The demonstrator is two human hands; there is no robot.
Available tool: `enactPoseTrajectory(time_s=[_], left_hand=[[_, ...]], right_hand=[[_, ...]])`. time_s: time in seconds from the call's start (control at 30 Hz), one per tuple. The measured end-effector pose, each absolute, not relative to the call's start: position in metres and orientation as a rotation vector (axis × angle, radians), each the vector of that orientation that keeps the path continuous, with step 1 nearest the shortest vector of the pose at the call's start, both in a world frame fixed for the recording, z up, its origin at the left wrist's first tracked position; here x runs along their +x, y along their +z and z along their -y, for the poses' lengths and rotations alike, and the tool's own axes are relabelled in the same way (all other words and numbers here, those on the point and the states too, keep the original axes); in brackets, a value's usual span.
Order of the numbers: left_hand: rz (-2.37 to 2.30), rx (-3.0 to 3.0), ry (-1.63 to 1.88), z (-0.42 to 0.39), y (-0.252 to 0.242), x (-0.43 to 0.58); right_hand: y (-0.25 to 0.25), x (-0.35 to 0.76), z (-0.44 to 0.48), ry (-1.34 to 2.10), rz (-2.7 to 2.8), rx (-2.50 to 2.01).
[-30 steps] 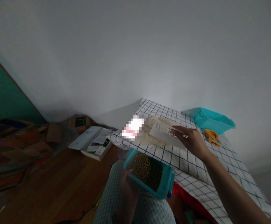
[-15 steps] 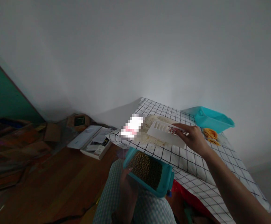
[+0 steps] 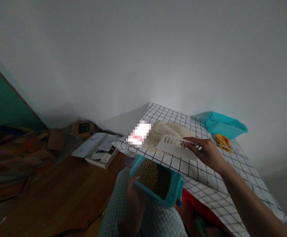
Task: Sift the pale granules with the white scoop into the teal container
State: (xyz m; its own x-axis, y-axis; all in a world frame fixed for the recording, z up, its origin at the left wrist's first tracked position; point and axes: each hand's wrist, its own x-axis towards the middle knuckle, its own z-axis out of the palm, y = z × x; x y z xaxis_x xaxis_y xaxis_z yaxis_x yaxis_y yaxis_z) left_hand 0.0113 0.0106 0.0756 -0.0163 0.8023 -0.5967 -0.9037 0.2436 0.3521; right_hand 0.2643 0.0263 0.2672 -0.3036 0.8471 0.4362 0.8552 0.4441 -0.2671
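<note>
My right hand (image 3: 202, 149) is closed on the upper edge of a white slotted plastic plate (image 3: 173, 149), held tilted at the near side of a pile of pale, rice-like grain (image 3: 166, 128). The pile lies on a table with a white, black-checked cloth (image 3: 173, 113). Below the table's edge, my left hand (image 3: 134, 187) grips the left side of a turquoise bin (image 3: 174, 189) above my lap. Inside are yellowish beans (image 3: 148, 172) on the left and dark green ones (image 3: 163, 181) on the right. The fingers under the bin are hidden.
Farther right on the cloth stand another turquoise bin (image 3: 224, 126) and a bunched yellow cloth (image 3: 222, 141). A bright blurred-out patch (image 3: 139, 133) covers something at the table's left corner. An open white box (image 3: 101, 151) and cardboard boxes (image 3: 55, 140) are on the floor at left.
My right hand has brought the white plate slightly down toward the table's near edge, and more of the grain pile shows behind it. My left hand and the bin have hardly moved.
</note>
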Motion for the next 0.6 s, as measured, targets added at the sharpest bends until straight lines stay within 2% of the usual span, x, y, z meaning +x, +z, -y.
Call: enactPoseTrajectory(time_s=[0.2,0.6], left_hand=[[-0.866,-0.241,1.324,-0.009,0.097,0.014],[-0.826,-0.261,1.299,-0.009,0.098,0.012]], right_hand=[[0.268,0.264,-0.026,0.014,2.189,-1.399],[0.269,0.261,-0.015,0.038,2.204,-1.450]])
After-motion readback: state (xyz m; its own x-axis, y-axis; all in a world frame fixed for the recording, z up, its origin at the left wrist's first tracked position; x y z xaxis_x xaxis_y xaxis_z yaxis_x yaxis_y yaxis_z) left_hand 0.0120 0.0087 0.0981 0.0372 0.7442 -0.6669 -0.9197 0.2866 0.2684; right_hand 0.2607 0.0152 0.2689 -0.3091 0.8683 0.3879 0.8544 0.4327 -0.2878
